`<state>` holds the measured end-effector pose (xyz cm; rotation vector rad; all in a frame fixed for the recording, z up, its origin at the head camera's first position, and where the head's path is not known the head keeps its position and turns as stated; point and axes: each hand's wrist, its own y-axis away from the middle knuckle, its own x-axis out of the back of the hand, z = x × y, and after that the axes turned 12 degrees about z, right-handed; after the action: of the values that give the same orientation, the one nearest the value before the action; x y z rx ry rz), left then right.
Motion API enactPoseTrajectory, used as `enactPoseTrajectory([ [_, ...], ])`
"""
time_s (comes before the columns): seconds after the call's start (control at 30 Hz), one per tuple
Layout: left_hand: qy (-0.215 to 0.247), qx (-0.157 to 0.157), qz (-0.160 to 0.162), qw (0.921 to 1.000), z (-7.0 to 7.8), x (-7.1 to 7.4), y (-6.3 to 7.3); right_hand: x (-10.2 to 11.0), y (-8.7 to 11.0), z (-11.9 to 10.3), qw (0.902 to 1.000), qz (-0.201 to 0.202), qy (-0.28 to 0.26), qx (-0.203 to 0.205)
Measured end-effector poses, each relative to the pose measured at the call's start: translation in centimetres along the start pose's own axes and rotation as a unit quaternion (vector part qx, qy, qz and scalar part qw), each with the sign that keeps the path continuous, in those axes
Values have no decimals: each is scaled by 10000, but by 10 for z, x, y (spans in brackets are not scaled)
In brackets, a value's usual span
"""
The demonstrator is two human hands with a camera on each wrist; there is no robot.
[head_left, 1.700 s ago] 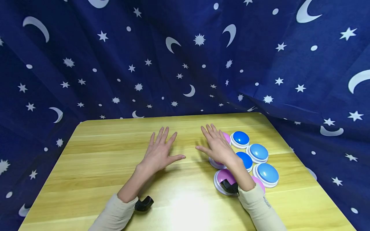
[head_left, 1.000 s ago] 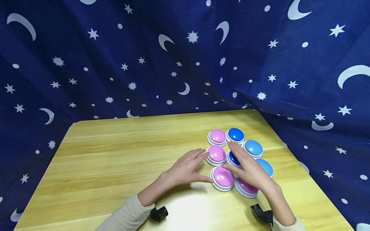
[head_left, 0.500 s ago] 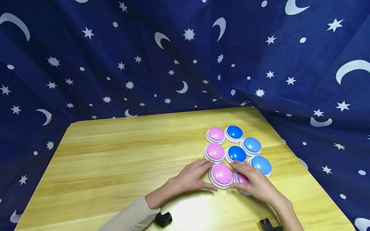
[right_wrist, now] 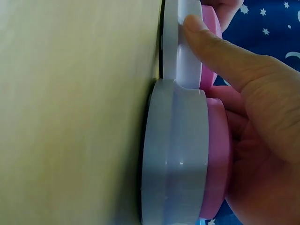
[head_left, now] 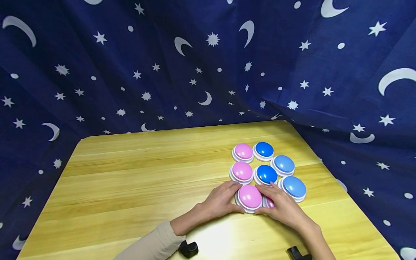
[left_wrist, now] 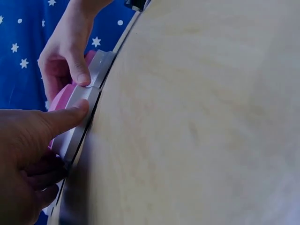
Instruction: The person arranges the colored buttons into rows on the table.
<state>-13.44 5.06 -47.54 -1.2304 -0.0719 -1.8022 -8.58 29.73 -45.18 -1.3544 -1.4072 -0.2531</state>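
Both hands hold the front pink dome push button (head_left: 250,196) with its white base, on the wooden table (head_left: 136,173). My left hand (head_left: 220,201) grips its left side; in the left wrist view the thumb (left_wrist: 70,118) lies on the white rim, fingers curled beneath. From the right, my right hand (head_left: 286,209) grips the same button, its thumb (right_wrist: 220,49) on the rim in the right wrist view. Under the right palm, a second pink button (right_wrist: 218,154) is mostly hidden in the head view, its base right beside the first one's.
Behind stand two more pink buttons (head_left: 242,170), two dark blue buttons (head_left: 267,174) and two light blue buttons (head_left: 294,186), closely grouped. A dark blue curtain (head_left: 162,65) with moons and stars hangs past the table edges. Black wrist mounts (head_left: 189,249) sit below the hands.
Both hands came from spread and raised over the table to the front pink button. The left moved right, the right moved down and inward, and their fingers closed on its sides.
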Motion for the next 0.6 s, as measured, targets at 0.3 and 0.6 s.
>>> enactPoseTrajectory([
  [0.3,348,186,268,9989,0,3,-1,-1,-2,-1,9986,73,-496,-171],
  [0.6,612,80,655,9959,1,25,-3,0,-10,-8,9968,331,-687,-225],
])
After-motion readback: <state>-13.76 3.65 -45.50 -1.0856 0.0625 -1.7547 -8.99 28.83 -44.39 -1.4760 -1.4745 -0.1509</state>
